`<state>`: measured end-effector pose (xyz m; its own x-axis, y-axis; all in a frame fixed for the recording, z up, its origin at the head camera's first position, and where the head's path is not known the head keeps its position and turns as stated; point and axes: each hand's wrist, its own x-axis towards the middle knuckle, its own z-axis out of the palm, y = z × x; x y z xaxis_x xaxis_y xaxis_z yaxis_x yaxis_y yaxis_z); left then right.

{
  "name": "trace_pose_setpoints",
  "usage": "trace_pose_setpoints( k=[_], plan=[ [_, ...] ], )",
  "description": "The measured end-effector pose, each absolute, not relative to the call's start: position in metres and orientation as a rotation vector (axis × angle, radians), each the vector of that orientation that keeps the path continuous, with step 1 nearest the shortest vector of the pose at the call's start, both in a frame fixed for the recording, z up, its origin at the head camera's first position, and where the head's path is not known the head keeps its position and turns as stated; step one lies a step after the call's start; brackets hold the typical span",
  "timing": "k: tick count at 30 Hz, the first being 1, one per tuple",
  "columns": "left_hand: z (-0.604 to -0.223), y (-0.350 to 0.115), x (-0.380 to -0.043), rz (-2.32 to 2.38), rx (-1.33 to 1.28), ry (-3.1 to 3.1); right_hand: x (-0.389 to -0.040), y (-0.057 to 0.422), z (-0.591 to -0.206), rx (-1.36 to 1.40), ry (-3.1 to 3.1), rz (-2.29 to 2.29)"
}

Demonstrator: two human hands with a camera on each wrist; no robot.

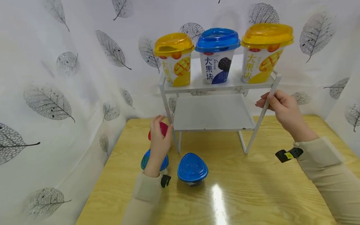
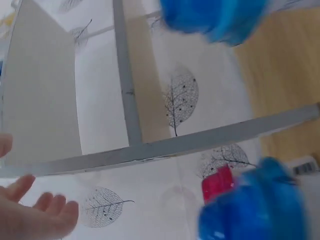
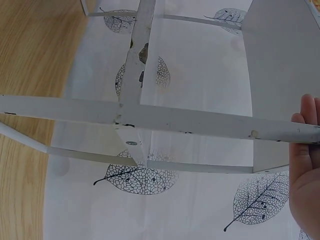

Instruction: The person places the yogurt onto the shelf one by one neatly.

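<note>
A white two-shelf metal rack [image 1: 215,112] stands on the wooden table. My right hand [image 1: 287,109] grips its right post, the thumb in front and the fingers reaching behind; the right wrist view has these fingers [image 3: 302,145] at the post. Beside the left post, my left hand [image 1: 160,137] is raised with fingers spread and nothing held. In the left wrist view its loose fingers [image 2: 50,205] lie close to the post. Three lidded yogurt cups line the top shelf: a yellow-lidded one [image 1: 180,68], a blue-lidded one [image 1: 216,62] and another yellow-lidded one [image 1: 262,59].
On the table, a blue-lidded cup [image 1: 192,168] sits before the rack. Left of it another blue-lidded cup [image 1: 146,159] is partly covered by my left forearm, and a red lid [image 1: 163,128] shows behind my left hand. A leaf-print white cloth [image 1: 84,62] backs the table [image 1: 230,193].
</note>
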<state>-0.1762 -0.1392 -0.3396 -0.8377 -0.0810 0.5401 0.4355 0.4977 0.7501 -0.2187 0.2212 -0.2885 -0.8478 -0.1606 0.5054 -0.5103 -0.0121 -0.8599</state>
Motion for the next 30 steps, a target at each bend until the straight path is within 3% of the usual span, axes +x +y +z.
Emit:
trace_pose_setpoints(
  k=[6,12,30],
  plan=[
    [-0.363,-0.137,-0.143,-1.138,-0.590,-2.477,-0.219,0.221,-0.286,0.657,-2.013,1.938],
    [-0.383,-0.138,-0.129,-1.058,-0.716,-2.878,-0.220,0.220,-0.287,0.631,-2.021,1.939],
    [-0.408,-0.140,-0.143,-1.295,-0.643,-3.093,-0.220,0.219,-0.289,0.611,-1.974,2.016]
  ],
)
